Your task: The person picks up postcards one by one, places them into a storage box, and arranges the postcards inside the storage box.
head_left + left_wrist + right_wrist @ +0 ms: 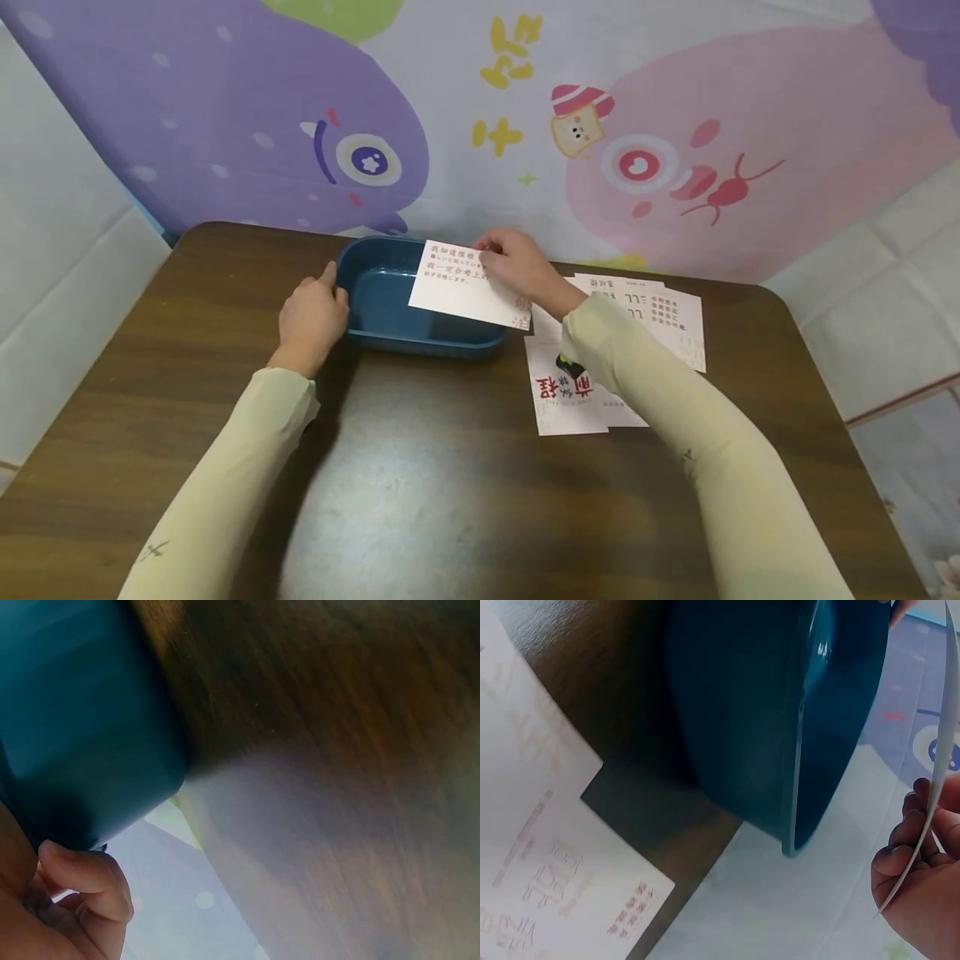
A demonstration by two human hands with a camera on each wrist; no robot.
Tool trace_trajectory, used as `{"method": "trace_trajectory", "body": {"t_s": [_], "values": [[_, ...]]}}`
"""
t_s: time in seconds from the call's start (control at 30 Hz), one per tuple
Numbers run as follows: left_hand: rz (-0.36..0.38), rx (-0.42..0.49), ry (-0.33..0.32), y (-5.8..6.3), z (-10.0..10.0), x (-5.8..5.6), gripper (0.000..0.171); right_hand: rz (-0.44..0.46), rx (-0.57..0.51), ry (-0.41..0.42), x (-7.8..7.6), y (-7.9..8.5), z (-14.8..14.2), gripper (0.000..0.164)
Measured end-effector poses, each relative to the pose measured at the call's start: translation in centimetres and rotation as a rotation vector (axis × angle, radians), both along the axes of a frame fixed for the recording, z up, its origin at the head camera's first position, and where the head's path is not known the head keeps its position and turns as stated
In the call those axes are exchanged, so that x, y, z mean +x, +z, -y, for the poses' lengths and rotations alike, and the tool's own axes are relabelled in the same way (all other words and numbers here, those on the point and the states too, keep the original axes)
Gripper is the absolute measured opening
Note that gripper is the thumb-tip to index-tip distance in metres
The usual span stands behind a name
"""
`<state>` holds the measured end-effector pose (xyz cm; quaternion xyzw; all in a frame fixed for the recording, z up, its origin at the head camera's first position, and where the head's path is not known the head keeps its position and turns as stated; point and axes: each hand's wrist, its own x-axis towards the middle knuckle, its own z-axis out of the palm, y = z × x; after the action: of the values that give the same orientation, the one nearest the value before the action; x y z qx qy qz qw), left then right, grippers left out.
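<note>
My right hand (517, 265) pinches a white printed card (457, 292) near its upper edge, thumb on one face and fingers on the other. The card is above the right part of a dark blue plastic basin (390, 342), partly covering its opening. In the right wrist view the card (943, 742) appears edge-on, slightly bent, apart from the basin (742, 712). My left hand (311, 321) grips the basin's left rim, index finger along it. Curled fingers (94, 881) show by the basin's end in the left wrist view. No cards are visible in the basin's uncovered part.
Several printed cards (678, 325) lie overlapping on the brown wooden table (420, 467) right of the basin, partly under the right forearm. A cloth with cartoon figures (465, 183) hangs behind the table's back edge. White tiled walls (870, 333) flank the table.
</note>
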<state>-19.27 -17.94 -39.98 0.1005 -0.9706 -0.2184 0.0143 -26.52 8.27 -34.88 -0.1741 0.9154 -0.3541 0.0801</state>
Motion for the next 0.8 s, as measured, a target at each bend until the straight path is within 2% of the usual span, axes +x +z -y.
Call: {"method": "trace_trajectory", "body": {"t_s": [0.37, 0.8], "values": [[-0.010, -0.011, -0.010, 0.0, -0.3, 0.3, 0.050, 0.033, -0.001, 0.036, 0.6, 0.1, 1.4, 0.027], [-0.035, -0.025, -0.017, 0.0, -0.2, 0.6, 0.049, 0.033, -0.022, 0.077, 0.1, -1.1, 2.5, 0.027]]}}
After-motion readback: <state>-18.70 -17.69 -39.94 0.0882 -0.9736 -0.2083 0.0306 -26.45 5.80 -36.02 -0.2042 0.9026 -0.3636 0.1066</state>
